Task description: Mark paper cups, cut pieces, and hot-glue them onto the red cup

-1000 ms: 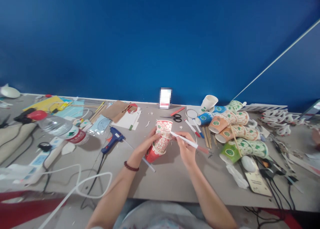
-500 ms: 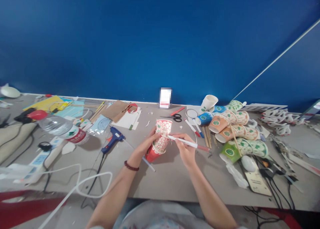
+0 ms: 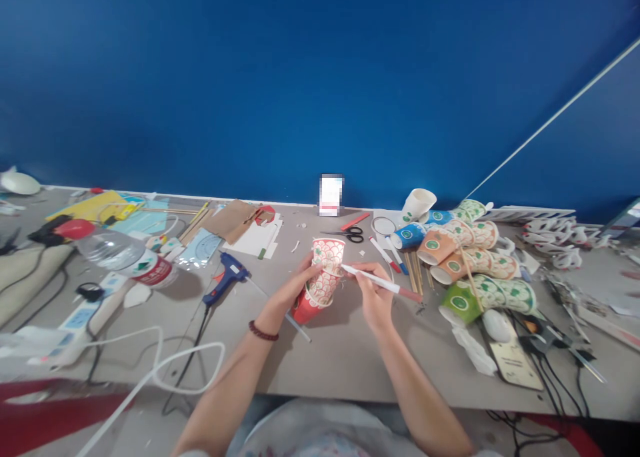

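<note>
My left hand [image 3: 290, 289] is closed round a stack of patterned paper cups [image 3: 323, 277], a white and red scaled one nested over a red one, held tilted just above the grey table [image 3: 340, 357]. My right hand [image 3: 373, 297] pinches a white marker pen [image 3: 380, 282] with a red end. Its tip touches the upper cup's side near the rim. A dark bead bracelet sits on my left wrist.
A blue glue gun [image 3: 225, 277] lies left of my hands, a water bottle [image 3: 125, 257] and a power strip [image 3: 75, 320] farther left. Black scissors [image 3: 350, 232] and pens lie behind. A pile of coloured paper cups [image 3: 465, 264] fills the right, cables beyond.
The pen tip slid left along the cup half a second ago and has come back right toward the rim. The cups and my left hand have stayed put.
</note>
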`<action>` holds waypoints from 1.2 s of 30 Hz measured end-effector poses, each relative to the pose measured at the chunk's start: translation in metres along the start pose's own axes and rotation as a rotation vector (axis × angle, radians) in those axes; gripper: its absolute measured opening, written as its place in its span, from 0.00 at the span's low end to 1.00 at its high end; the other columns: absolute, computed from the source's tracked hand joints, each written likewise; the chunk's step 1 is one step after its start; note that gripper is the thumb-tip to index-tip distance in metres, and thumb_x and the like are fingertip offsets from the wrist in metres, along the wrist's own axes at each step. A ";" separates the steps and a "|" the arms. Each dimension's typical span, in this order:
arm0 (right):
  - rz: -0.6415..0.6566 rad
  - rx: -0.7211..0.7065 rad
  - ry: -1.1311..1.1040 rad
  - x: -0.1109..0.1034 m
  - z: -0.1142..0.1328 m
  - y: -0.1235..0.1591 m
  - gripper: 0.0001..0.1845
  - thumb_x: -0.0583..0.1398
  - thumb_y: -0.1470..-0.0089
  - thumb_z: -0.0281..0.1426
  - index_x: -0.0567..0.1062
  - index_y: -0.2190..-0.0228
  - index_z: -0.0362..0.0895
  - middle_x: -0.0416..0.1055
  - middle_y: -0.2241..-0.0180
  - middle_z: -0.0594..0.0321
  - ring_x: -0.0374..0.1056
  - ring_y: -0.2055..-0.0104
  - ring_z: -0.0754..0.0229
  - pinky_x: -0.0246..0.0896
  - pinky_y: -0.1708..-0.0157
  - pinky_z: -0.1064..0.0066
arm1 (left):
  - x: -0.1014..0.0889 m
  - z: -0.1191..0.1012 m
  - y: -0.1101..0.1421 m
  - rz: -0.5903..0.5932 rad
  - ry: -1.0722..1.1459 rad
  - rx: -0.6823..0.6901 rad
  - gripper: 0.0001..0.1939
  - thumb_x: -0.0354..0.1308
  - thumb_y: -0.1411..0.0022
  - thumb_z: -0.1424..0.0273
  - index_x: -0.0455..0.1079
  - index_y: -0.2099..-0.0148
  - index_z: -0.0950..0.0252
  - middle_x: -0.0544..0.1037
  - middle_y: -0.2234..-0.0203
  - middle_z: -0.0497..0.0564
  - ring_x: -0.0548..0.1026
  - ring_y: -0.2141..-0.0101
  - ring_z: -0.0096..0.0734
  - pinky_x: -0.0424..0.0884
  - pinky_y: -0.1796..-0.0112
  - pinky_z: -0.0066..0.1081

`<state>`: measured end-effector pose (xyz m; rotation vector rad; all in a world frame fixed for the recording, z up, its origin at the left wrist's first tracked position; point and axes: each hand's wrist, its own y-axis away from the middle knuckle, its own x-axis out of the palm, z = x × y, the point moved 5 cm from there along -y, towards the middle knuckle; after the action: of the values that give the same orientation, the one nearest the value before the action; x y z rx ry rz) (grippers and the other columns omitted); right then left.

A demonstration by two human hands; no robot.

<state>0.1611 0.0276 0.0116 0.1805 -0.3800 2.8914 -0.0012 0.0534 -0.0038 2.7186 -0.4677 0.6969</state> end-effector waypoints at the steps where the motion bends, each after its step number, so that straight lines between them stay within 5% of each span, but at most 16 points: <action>1: 0.001 -0.001 0.002 0.000 0.000 0.000 0.09 0.61 0.48 0.37 0.74 0.70 0.45 0.75 0.68 0.60 0.71 0.69 0.59 0.66 0.70 0.68 | 0.000 0.000 0.000 0.001 -0.002 0.001 0.26 0.63 0.45 0.62 0.64 0.46 0.65 0.77 0.55 0.59 0.79 0.61 0.42 0.73 0.58 0.37; 16: 0.098 -0.026 0.031 0.006 0.011 0.002 0.09 0.60 0.47 0.37 0.74 0.71 0.45 0.76 0.66 0.58 0.72 0.67 0.57 0.68 0.69 0.66 | 0.003 -0.003 0.000 0.006 -0.017 0.010 0.23 0.63 0.45 0.62 0.66 0.48 0.64 0.80 0.62 0.56 0.79 0.63 0.41 0.72 0.59 0.36; 21: -0.071 -0.017 0.009 0.001 0.008 0.000 0.12 0.57 0.44 0.39 0.73 0.63 0.45 0.74 0.68 0.60 0.72 0.64 0.57 0.69 0.62 0.62 | 0.000 -0.002 -0.001 -0.034 0.004 0.036 0.23 0.63 0.46 0.62 0.67 0.49 0.64 0.79 0.59 0.56 0.78 0.62 0.41 0.73 0.61 0.35; 24: -0.080 0.014 0.053 0.004 0.007 0.000 0.17 0.56 0.43 0.39 0.70 0.55 0.46 0.72 0.59 0.56 0.70 0.55 0.55 0.68 0.56 0.60 | -0.002 0.002 -0.002 -0.073 0.009 0.083 0.23 0.63 0.46 0.60 0.68 0.51 0.66 0.79 0.59 0.56 0.77 0.61 0.40 0.72 0.59 0.35; 28: 0.131 0.080 0.007 0.019 0.002 0.002 0.27 0.62 0.50 0.38 0.62 0.49 0.51 0.62 0.45 0.54 0.66 0.47 0.52 0.70 0.57 0.62 | 0.004 0.007 -0.007 -0.060 -0.038 0.134 0.23 0.58 0.42 0.56 0.69 0.51 0.68 0.77 0.58 0.59 0.75 0.57 0.43 0.70 0.55 0.38; 32: 0.219 0.163 0.003 0.026 -0.009 0.006 0.31 0.64 0.52 0.38 0.59 0.48 0.51 0.69 0.56 0.58 0.72 0.59 0.57 0.71 0.64 0.67 | 0.011 -0.004 0.000 -0.278 -0.295 0.296 0.21 0.62 0.45 0.59 0.70 0.51 0.64 0.71 0.53 0.57 0.67 0.47 0.45 0.62 0.47 0.38; 36: 0.092 0.079 0.137 0.019 -0.006 0.005 0.33 0.67 0.56 0.36 0.62 0.50 0.49 0.68 0.56 0.58 0.70 0.62 0.58 0.70 0.64 0.67 | 0.025 -0.020 0.054 -0.481 -0.404 0.555 0.25 0.62 0.44 0.65 0.64 0.44 0.55 0.66 0.47 0.55 0.63 0.46 0.46 0.59 0.46 0.43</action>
<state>0.1405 0.0280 0.0074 -0.0229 -0.2563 2.9901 -0.0092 0.0061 0.0366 3.3088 0.3633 0.1515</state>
